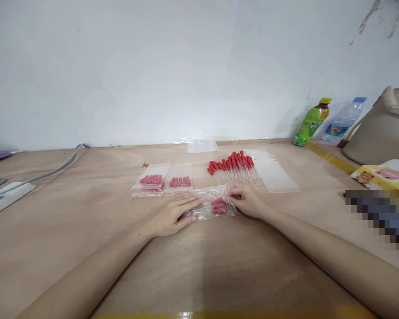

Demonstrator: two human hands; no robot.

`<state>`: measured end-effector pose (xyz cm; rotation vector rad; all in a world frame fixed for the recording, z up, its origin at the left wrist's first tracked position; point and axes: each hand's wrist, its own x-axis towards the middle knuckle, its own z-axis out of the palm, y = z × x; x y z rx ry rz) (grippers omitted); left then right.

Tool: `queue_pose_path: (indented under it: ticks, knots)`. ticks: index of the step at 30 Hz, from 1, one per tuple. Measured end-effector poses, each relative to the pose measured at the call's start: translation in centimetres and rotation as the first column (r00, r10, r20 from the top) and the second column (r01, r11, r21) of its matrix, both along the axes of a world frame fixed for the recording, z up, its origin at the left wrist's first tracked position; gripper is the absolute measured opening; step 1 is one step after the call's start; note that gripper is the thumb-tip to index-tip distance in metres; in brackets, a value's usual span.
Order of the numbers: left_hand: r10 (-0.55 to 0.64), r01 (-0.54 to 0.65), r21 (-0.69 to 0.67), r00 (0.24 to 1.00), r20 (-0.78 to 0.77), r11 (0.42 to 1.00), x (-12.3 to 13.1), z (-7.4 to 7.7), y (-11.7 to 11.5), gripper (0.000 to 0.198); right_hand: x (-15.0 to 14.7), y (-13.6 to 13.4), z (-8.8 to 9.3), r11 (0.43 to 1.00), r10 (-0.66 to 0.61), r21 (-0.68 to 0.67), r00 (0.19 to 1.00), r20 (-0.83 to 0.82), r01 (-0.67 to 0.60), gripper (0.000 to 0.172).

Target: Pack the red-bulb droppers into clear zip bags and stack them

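A clear zip-lock bag (204, 212) lies on the table before me, holding several droppers with red rubber bulbs (218, 206). My left hand (173, 216) rests flat over its left part, fingers stretched out. At the right end, my right hand (246, 200) pinches the bag's red-lined edge between thumb and fingers. Just beyond the bag, a fanned pile of loose droppers (236, 166) lies with the red bulbs pointing away. Filled dropper bags sit beyond my left hand: a small stack (151, 179) and a single bag (180, 176) beside it.
Flat unfilled bags (277, 175) lie right of the pile; another flat bag (202, 146) is by the wall. A green bottle (312, 122), a water bottle (344, 119) and a beige bag (379, 128) stand at the back right. A grey cable (61, 165) crosses the left side.
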<state>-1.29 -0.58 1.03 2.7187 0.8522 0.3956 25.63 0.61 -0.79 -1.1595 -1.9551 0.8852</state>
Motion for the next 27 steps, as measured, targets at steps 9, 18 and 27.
queue_pose_path:
  ticks: [9,18,27]
  knots:
    - [0.004,-0.004,-0.003,1.000,-0.007,1.000,-0.2,-0.6,0.4,0.044,1.4,3.6,2.2,0.954,-0.289,0.129,0.942,0.170,0.269,0.016]
    - [-0.008,0.008,0.010,1.000,-0.014,1.000,-0.1,-0.7,0.5,0.042,-4.2,9.0,3.4,0.871,-0.484,0.186,0.734,0.477,0.454,0.031]
    - [-0.009,0.009,0.014,0.999,-0.042,1.000,-0.2,-0.6,0.3,0.043,-4.5,7.8,4.9,0.897,-0.423,0.107,0.765,0.486,0.428,0.032]
